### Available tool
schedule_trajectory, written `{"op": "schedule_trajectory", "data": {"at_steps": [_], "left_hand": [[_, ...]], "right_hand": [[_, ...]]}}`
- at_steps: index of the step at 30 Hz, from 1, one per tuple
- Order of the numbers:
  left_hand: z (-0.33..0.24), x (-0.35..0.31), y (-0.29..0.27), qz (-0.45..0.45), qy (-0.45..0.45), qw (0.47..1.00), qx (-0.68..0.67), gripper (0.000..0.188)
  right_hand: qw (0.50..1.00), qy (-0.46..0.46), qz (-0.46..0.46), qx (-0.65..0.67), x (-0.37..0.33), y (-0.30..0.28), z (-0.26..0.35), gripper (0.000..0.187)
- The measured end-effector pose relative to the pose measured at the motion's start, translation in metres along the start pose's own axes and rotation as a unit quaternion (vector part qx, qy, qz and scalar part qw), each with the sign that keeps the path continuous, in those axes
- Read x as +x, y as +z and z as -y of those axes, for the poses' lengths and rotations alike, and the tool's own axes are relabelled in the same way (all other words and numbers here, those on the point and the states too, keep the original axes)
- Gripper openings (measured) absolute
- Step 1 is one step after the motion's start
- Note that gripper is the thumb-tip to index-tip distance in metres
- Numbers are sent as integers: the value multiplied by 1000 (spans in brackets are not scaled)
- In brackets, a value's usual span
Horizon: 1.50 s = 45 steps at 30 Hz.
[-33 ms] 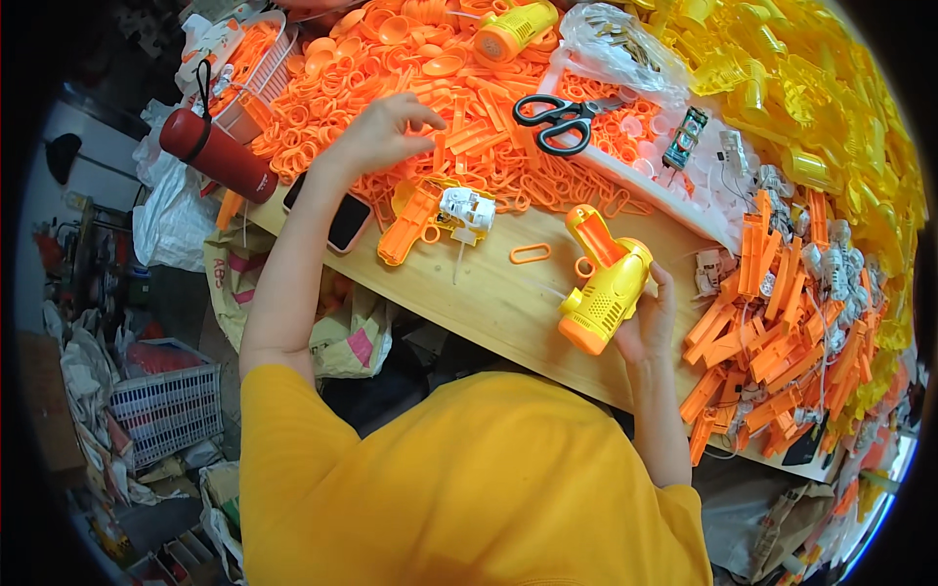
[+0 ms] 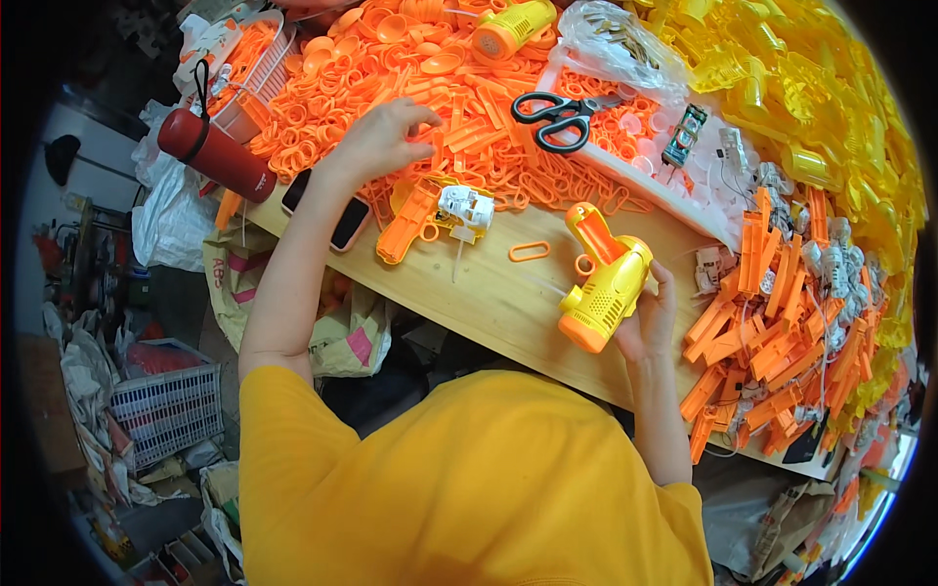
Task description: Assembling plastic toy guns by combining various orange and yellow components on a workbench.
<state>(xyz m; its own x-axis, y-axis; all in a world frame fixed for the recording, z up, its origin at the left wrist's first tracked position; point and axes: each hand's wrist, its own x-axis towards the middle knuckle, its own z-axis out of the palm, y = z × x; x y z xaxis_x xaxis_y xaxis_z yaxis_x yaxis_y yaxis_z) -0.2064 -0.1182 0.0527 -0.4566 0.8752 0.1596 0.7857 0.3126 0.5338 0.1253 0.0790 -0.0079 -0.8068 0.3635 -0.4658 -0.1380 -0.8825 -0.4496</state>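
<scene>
While the right hand [image 2: 647, 322] is closed around a yellow toy gun body [image 2: 606, 293], holding it tilted just above the wooden bench [image 2: 489, 293], the left hand [image 2: 376, 142] is spread, fingers curled down into the heap of orange plastic rings and strips [image 2: 430, 88]; whether it has pinched a piece cannot be told.

Risks, as judged:
- The yellow body is held one-handed near the bench edge; a loosened hold could drop it to the floor.
- Raking the heap could push parts onto the smartphone [image 2: 344, 217] beside the left wrist, or over the edge.
- The black-handled scissors [image 2: 557, 115], beyond the left hand, lie on the loose pile and could slide.
- The half-built orange gun with a white gearbox [image 2: 440, 215], between the two hands, trails a thin wire that could snag.

Packages: a red cylindrical flask [image 2: 217, 154] left of the left hand; a clear plastic bag [image 2: 616, 39] beyond the scissors; a printed sack [image 2: 234, 278] hanging below the bench.
</scene>
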Motion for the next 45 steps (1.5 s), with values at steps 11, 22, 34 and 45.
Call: {"op": "schedule_trajectory", "data": {"at_steps": [11, 22, 34, 45], "left_hand": [[10, 1, 30, -281, 19, 959, -22, 20], [-112, -31, 104, 33, -52, 921, -385, 10], [-129, -61, 175, -18, 288, 955, -68, 24], [-124, -66, 173, -24, 208, 969, -133, 20]], "right_hand": [[999, -6, 18, 34, -6, -10, 0, 65], [997, -73, -1, 37, -9, -28, 7, 56], [995, -63, -3, 72, -24, -42, 21, 58], [993, -81, -8, 83, -44, -36, 28, 56]]}}
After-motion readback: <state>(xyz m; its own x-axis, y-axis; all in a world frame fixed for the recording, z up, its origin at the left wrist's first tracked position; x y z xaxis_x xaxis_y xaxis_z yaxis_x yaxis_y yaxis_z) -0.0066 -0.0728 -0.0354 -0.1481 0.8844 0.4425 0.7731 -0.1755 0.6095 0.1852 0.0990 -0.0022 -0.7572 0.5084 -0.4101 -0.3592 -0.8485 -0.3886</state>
